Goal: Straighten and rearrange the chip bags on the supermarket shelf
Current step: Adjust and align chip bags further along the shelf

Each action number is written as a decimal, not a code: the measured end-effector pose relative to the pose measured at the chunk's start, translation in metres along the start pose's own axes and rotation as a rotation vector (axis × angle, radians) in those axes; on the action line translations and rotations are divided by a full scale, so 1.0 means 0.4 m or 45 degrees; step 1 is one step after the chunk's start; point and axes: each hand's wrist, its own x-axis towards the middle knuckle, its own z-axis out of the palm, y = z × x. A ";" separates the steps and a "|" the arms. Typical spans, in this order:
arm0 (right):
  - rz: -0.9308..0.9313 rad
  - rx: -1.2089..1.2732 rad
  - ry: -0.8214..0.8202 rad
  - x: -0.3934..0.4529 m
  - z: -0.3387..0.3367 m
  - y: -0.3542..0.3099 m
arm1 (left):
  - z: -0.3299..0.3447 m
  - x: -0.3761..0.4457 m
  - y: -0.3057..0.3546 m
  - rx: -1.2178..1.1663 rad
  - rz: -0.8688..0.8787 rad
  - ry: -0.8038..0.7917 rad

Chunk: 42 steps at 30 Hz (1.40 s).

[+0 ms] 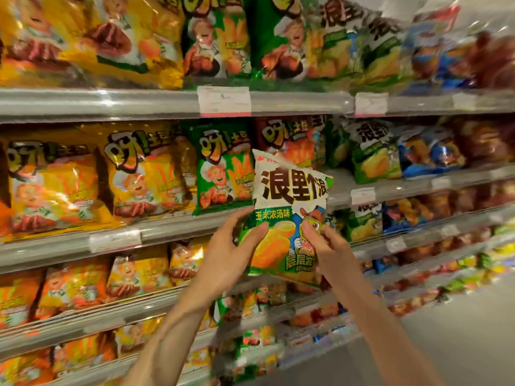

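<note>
Head view: both forearms reach up from the lower edge toward the shelving, and a white-and-green chip bag is held between the two hands, off the shelves and in front of them. Bag upright, front facing the camera, large dark characters across its white upper half, green band and a cartoon figure below; its top edge is slightly crumpled. Left hand grips the bag's lower left side, thumb pressed on the front near the green band, fingers wrapped behind and out of sight. Right hand pinches the lower right side, thumb on the front over the cartoon figure, remaining fingers behind. The bag rises above both hands, with its bottom edge showing between the wrists. Directly behind it sits the middle shelf, and the bag's upper half overlaps a red bag there. To the left of that stand a green bag and yellow bags, all upright. A gap of bare shelf shows just right of the held bag, then more white-and-green bags of a similar design. Price tag on the upper shelf rail, text too blurred to read.
</note>
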 end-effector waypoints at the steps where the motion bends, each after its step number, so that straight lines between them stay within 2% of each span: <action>1: 0.035 -0.002 0.004 0.024 -0.031 -0.004 | 0.028 0.030 0.008 0.000 0.005 -0.008; 6: 0.015 0.045 0.062 0.140 -0.167 -0.043 | 0.152 0.152 0.065 -0.028 0.056 0.003; 10: -0.053 0.039 0.026 0.220 -0.239 -0.038 | 0.225 0.208 0.097 0.013 0.054 0.007; 19: -0.088 -0.044 -0.237 0.422 -0.466 -0.056 | 0.431 0.318 0.156 0.074 0.050 0.187; 25: -0.116 -0.214 -0.318 0.585 -0.587 -0.075 | 0.569 0.412 0.206 0.002 -0.005 0.270; 32: -0.185 -0.291 -0.262 0.728 -0.615 -0.087 | 0.647 0.513 0.223 0.053 -0.063 0.299; 39: -0.308 -0.468 -0.384 0.737 -0.557 -0.032 | 0.655 0.531 0.169 -0.005 -0.090 0.320; 42: -0.294 -0.379 -0.392 0.749 -0.549 -0.031 | 0.656 0.548 0.155 0.002 -0.081 0.299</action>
